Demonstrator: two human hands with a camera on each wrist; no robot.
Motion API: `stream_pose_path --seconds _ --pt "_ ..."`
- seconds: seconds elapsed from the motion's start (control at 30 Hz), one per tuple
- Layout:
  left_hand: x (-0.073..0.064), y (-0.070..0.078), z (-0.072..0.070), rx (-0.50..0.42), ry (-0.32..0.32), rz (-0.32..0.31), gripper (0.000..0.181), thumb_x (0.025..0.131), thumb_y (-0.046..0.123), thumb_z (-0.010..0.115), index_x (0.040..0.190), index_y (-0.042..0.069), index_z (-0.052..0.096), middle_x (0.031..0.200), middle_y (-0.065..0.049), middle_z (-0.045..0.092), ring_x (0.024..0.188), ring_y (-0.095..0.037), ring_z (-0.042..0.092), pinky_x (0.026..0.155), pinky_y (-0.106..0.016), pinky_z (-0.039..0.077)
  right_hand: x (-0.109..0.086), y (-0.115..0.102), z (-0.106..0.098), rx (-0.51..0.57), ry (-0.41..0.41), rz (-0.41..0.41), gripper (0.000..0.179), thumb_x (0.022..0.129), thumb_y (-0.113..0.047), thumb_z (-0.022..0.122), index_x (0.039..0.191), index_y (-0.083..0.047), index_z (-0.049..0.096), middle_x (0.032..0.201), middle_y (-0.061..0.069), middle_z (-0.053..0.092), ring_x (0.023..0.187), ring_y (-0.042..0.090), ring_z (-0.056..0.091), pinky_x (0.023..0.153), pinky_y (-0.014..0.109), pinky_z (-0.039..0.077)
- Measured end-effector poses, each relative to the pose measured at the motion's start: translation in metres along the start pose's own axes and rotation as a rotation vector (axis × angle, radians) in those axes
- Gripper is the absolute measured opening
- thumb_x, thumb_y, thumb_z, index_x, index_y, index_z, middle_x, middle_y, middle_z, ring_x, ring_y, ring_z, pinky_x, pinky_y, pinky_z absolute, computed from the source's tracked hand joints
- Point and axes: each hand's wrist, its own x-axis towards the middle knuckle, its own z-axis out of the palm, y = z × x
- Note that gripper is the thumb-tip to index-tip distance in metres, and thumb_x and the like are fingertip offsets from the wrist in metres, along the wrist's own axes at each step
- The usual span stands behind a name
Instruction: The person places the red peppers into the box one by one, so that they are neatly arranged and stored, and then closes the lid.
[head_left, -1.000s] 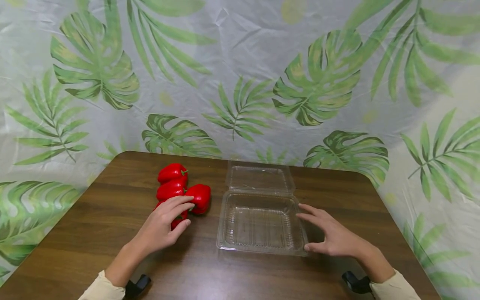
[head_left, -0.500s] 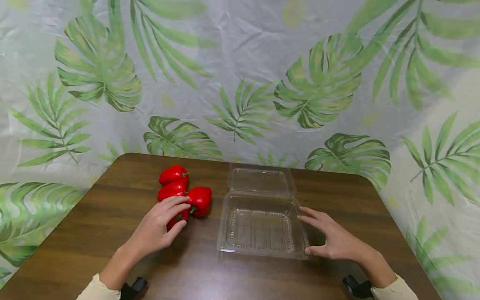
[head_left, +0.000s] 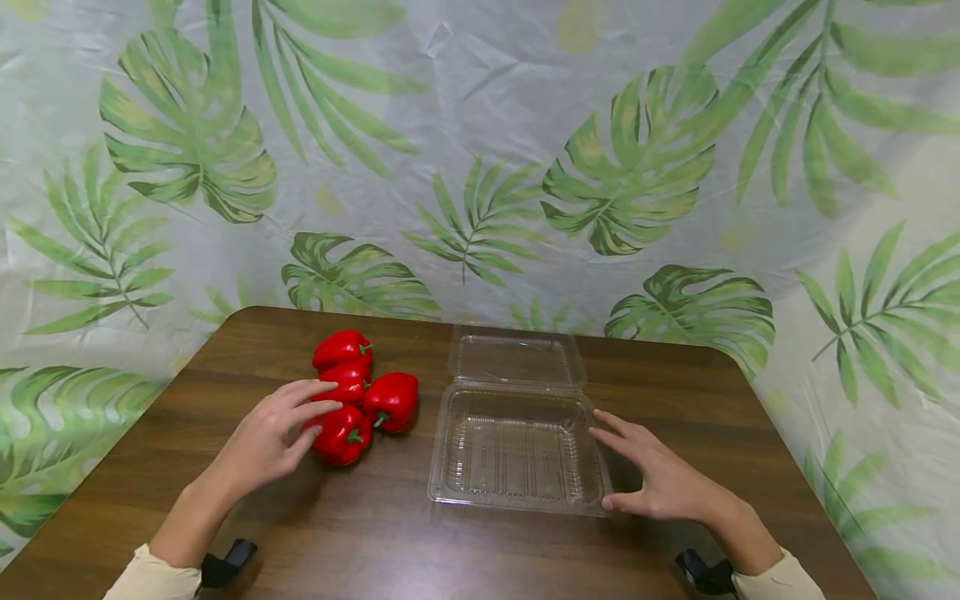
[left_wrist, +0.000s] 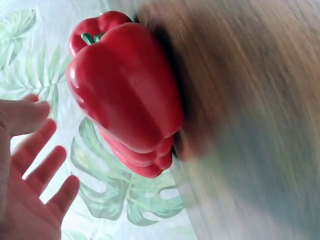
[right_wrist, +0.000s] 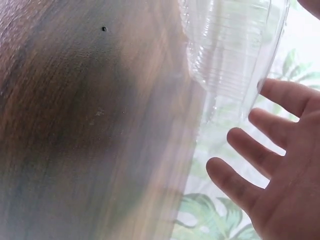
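Observation:
Several red bell peppers stand in a cluster on the left of the table; the nearest bell pepper (head_left: 347, 437) has its green stem turned toward the tray side. My left hand (head_left: 266, 442) hovers at its left with spread, slightly bent fingers, holding nothing. In the left wrist view a gap shows between the fingers and the large bell pepper (left_wrist: 125, 87). A clear plastic clamshell container (head_left: 437, 450) lies with its lid folded back. At its right side, my right hand (head_left: 663, 473) touches the rim with fingertips and thumb, fingers extended. The right wrist view shows those fingers (right_wrist: 287, 97) against the clear wall.
The clamshell's lid (head_left: 517, 358) lies flat toward the table's back edge. Another bell pepper (head_left: 393, 402) sits between the cluster and the container. A leaf-patterned curtain (head_left: 480, 167) hangs behind the brown wooden table (head_left: 390, 533).
My left hand has drawn back to the left, away from over the front bell pepper, which now shows almost whole. My right hand stays at the container's side. The bell peppers keep their places.

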Motion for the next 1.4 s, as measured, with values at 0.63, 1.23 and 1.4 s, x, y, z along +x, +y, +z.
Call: stream_pose_path --seconds 0.63,1.23,1.4 --pt "-0.012 -0.001 0.011 -0.04 -0.16 -0.002 0.059 0.066 -0.004 0.083 0.121 0.014 0.071 0.136 -0.015 0.061 0.125 -0.038 0.054 0.116 -0.009 0.023 0.002 -0.005 -0.003 0.019 -0.021 0.023 0.085 0.08 -0.046 0.079 0.146 -0.003 0.047 0.156 0.021 0.036 0.135 0.047 0.039 0.094 0.07 0.043" --pt "-0.018 0.001 0.015 0.02 -0.141 -0.023 0.055 0.065 0.012 0.09 0.116 0.013 0.07 0.133 -0.013 0.062 0.114 -0.032 0.062 0.089 -0.051 0.054 0.0 -0.002 0.003 0.043 -0.007 0.032 0.085 0.08 -0.044 0.079 0.146 -0.003 0.046 0.157 0.021 0.035 0.136 0.045 0.038 0.095 0.069 0.043" --pt "-0.02 0.002 0.014 0.048 -0.155 -0.064 0.057 0.067 0.013 0.089 0.119 0.014 0.067 0.131 -0.012 0.062 0.116 -0.032 0.06 0.09 -0.051 0.055 0.0 -0.003 0.002 0.026 0.007 0.012 0.085 0.079 -0.043 0.08 0.146 -0.003 0.047 0.157 0.02 0.036 0.134 0.046 0.04 0.093 0.069 0.044"
